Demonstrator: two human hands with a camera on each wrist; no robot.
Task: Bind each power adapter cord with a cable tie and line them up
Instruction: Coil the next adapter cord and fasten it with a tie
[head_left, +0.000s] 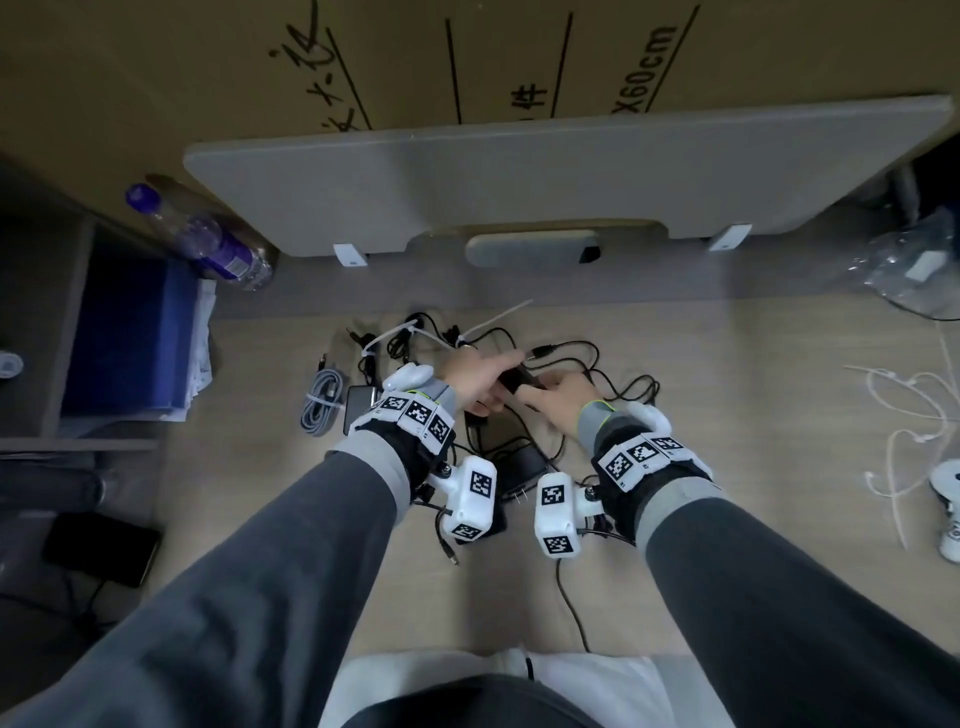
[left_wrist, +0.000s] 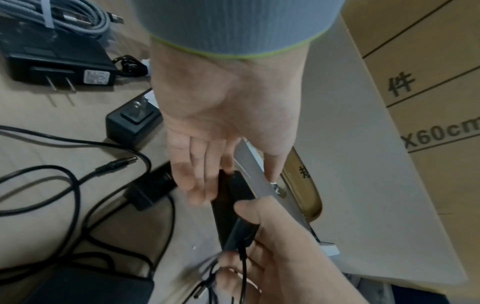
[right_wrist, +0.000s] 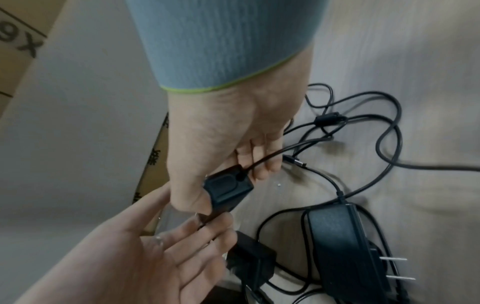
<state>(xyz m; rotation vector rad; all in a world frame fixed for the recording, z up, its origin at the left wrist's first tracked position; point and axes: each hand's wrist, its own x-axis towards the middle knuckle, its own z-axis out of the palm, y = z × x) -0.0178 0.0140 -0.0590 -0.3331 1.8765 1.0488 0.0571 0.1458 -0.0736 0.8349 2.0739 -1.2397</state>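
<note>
A black power adapter (head_left: 511, 383) is held above the middle of the table between both hands. My right hand (right_wrist: 228, 144) grips the adapter (right_wrist: 228, 188) between thumb and fingers, and its thin black cord (right_wrist: 270, 156) trails off to a loose tangle (head_left: 613, 374). My left hand (left_wrist: 207, 164) has straight fingers that touch the adapter's (left_wrist: 231, 207) other end. Several adapters bound with white cable ties (head_left: 410, 338) lie at the back left. More unbound adapters (head_left: 519, 462) lie under my wrists.
A tied grey braided cable (head_left: 322, 400) lies at the left. Loose white cable ties (head_left: 904, 410) are scattered at the right. A water bottle (head_left: 202, 239), a blue folder (head_left: 130, 332), a plastic bag (head_left: 919, 265) and a grey board (head_left: 519, 176) ring the work area.
</note>
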